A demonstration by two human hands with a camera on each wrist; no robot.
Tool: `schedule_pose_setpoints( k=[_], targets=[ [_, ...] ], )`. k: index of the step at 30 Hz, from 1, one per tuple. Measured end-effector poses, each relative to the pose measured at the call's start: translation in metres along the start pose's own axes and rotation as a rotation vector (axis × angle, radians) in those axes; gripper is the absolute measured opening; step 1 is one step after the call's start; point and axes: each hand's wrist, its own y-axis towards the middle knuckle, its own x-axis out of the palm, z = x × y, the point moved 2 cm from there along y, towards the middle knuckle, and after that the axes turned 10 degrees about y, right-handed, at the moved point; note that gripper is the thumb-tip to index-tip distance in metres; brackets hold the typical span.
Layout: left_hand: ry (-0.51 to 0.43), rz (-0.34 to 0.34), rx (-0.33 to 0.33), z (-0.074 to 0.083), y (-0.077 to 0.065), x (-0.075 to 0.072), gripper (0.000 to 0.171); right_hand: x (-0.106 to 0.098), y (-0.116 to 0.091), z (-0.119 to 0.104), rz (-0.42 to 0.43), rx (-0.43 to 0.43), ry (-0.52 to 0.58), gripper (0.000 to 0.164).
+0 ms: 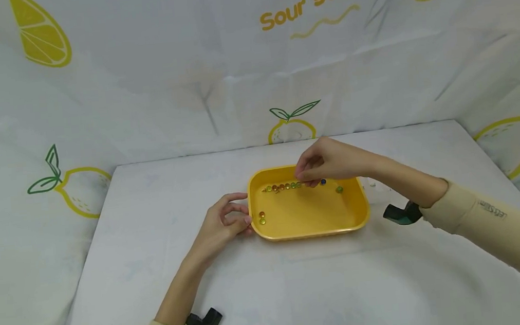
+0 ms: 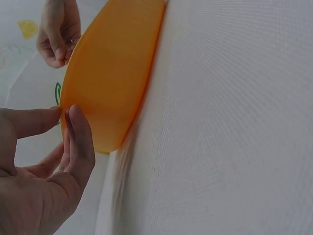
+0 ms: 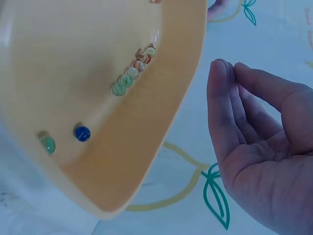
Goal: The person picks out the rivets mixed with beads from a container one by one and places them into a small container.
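Note:
A yellow plastic tray [image 1: 312,227] holds several glass marbles. My left hand [image 1: 228,219] grips its left end, fingertips and thumb at the rim, as the left wrist view shows close up. Over the far wall of the tray is my right hand [image 1: 322,163], fingers bent and thumb and fingertips brought together. Between those fingertips [image 3: 221,73] no marble shows in the right wrist view. A row of amber, red and green marbles [image 3: 132,73] lies along the far wall. Apart from it sit a blue marble [image 3: 82,132] and a green marble [image 3: 48,144].
Two amber and yellow marbles [image 1: 262,218] rest near the tray's left end. Small clear bits [image 1: 372,184] lie on the white table [image 1: 299,293] right of the tray. A white lemon-print cloth [image 1: 165,88] rises behind the table.

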Motion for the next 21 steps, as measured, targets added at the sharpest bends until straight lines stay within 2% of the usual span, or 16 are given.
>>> schedule_pose_setpoints(
  k=[9,16,21],
  targets=[
    [0.093,0.054,0.071,0.004,0.000,-0.003,0.058,-0.021,-0.031,0.012,0.085,0.080,0.071,0.019],
    [0.192,0.095,0.120,0.004,0.000,-0.005,0.050,-0.037,-0.051,0.028,0.172,0.124,0.067,0.022],
    [0.217,0.099,0.127,0.003,-0.001,-0.006,0.049,-0.046,-0.065,0.040,0.228,0.148,0.063,0.029]
  ],
)
